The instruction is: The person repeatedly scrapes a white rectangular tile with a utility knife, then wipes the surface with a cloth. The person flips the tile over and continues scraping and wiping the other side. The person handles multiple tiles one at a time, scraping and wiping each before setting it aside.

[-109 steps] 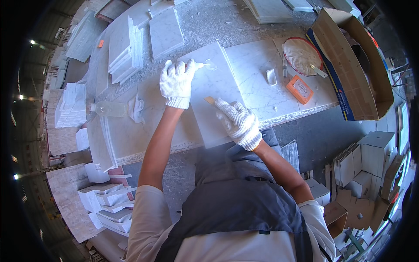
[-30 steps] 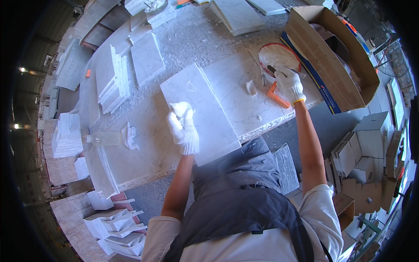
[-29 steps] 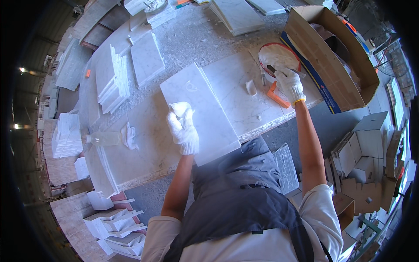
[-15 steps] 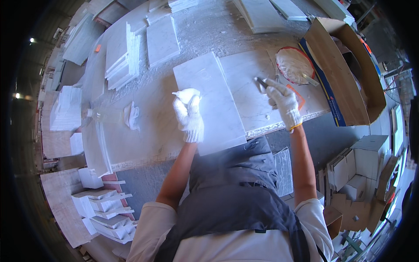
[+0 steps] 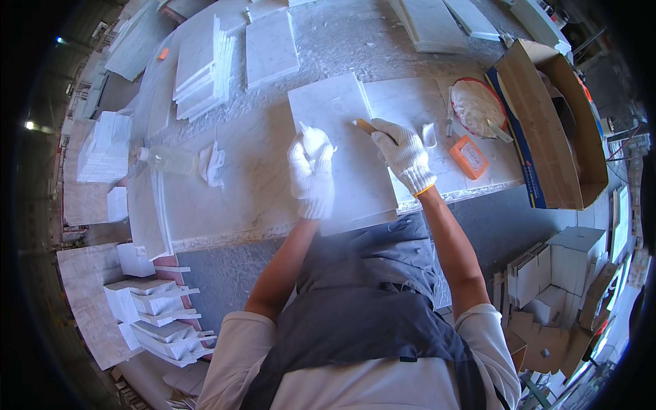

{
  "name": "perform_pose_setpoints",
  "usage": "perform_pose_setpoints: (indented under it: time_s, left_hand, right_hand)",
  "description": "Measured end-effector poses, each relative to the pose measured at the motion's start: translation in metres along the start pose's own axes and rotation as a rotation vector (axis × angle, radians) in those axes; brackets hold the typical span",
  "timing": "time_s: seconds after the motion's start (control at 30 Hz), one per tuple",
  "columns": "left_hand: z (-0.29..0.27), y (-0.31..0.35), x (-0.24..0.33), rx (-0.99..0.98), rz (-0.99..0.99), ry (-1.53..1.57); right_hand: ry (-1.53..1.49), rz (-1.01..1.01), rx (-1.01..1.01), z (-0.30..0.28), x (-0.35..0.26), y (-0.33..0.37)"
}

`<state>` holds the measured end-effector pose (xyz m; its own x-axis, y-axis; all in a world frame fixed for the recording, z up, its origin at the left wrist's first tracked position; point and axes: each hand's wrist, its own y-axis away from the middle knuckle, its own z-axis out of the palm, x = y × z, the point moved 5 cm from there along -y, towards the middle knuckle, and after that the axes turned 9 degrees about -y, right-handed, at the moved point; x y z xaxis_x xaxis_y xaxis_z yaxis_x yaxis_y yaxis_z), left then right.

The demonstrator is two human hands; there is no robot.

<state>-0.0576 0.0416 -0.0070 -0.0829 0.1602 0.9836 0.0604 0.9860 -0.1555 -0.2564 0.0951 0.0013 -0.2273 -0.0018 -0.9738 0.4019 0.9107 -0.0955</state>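
Note:
A pale marble tile (image 5: pixel 345 154) lies on the bench in front of me, overhanging its near edge. My left hand (image 5: pixel 312 174), in a white knitted glove, is closed around a bunched white cloth (image 5: pixel 316 141) above the tile's left part. My right hand (image 5: pixel 404 156), gloved too with a yellow cuff edge, is over the tile's right edge. Its fingers grip a slim tool with a brown end (image 5: pixel 365 126) pointing left; the exact kind is unclear. Just right of these fingers shows a small pale piece (image 5: pixel 429 135); whether it belongs to the tool cannot be told.
A red-rimmed bowl of white paste (image 5: pixel 478 106), an orange block-shaped item (image 5: pixel 469 158) and an open cardboard box (image 5: pixel 547 130) stand at right. Tile stacks (image 5: pixel 203 72) are at the far left. Nearer are a clear bottle (image 5: pixel 164 158) and a crumpled cloth (image 5: pixel 213 164).
My right hand has moved left with the tool, from beside the bowl to the tile's edge, uncovering the orange item. The left hand keeps its hold on the cloth.

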Motion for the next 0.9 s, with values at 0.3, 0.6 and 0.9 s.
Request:
perform_pose_setpoints:
  time_s: [0.3, 0.6, 0.9]
  left_hand:
    - [0.0, 0.002, 0.009, 0.039, 0.003, -0.017]
    - [0.001, 0.003, 0.01, 0.042, -0.017, 0.006]
    - [0.0, 0.001, 0.007, 0.011, -0.017, 0.017]
  right_hand:
    - [0.551, -0.387, 0.093, 0.01, -0.036, 0.011]
    - [0.121, 0.085, 0.06, -0.009, 0.024, 0.014]
    - [0.266, -0.091, -0.072, -0.012, -0.027, 0.021]
